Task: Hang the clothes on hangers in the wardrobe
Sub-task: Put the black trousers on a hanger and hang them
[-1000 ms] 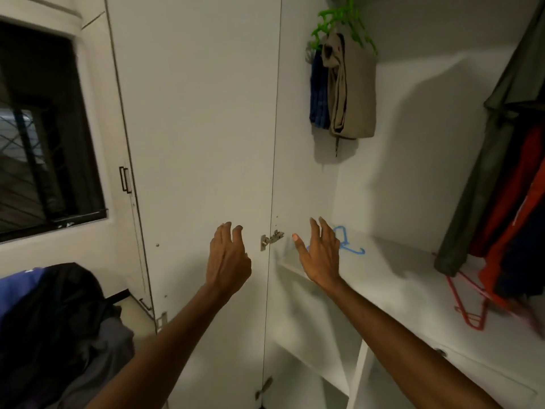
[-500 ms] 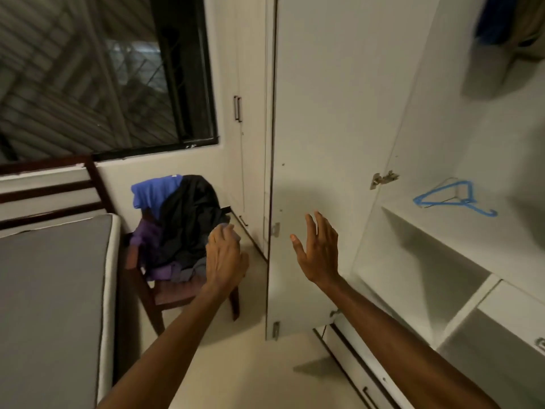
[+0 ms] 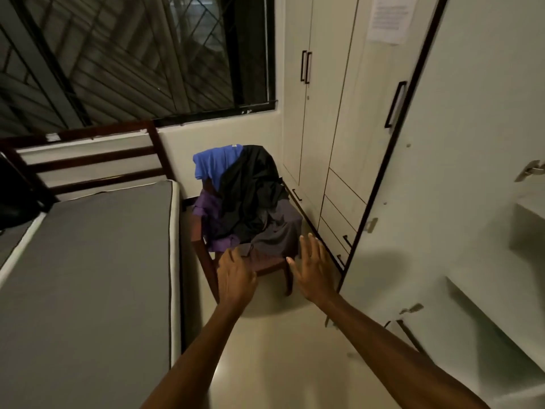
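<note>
Both hands, left point(image 3: 236, 277) and right point(image 3: 312, 271), spread empty before crumpled clothes point(image 3: 250, 199) on wooden chair point(image 3: 206, 261)

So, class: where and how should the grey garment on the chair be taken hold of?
Pinch the grey garment at its loose front edge, which hangs over the chair seat, coming from the front with the right hand, because the black garment overlaps its upper part.

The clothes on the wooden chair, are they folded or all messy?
Messy. The blue, black, purple and grey clothes lie crumpled in a heap, draped over the brown wooden chair.
</note>
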### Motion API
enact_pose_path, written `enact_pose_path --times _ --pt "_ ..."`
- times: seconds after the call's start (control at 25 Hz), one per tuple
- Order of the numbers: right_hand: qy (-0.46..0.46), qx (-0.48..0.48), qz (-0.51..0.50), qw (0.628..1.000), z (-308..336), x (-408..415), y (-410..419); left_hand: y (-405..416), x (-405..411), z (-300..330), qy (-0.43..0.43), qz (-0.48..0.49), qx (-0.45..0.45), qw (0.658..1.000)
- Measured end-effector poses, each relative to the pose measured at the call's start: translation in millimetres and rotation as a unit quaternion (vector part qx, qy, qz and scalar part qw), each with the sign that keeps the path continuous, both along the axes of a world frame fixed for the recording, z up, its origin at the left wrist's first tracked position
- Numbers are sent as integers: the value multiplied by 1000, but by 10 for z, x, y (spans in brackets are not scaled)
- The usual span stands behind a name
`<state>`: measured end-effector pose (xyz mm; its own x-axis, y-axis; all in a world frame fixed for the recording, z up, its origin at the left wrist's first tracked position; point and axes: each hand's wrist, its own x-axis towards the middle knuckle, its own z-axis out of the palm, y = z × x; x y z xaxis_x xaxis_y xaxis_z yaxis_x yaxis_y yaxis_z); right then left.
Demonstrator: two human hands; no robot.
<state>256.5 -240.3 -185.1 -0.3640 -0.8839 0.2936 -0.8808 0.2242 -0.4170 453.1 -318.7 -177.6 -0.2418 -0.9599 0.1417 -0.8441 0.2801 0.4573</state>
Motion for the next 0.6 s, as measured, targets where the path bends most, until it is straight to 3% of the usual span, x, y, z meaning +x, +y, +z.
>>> enact_pose_path --times 0.36,0.6 --pt "-19 101 -7 995 -630 54 -1156 -1028 114 -626 -24 -18 58 998" --pt "-36 128 15 991 -1018 -176 -2495 -2026 -207 -1018 -39 -17 109 993"
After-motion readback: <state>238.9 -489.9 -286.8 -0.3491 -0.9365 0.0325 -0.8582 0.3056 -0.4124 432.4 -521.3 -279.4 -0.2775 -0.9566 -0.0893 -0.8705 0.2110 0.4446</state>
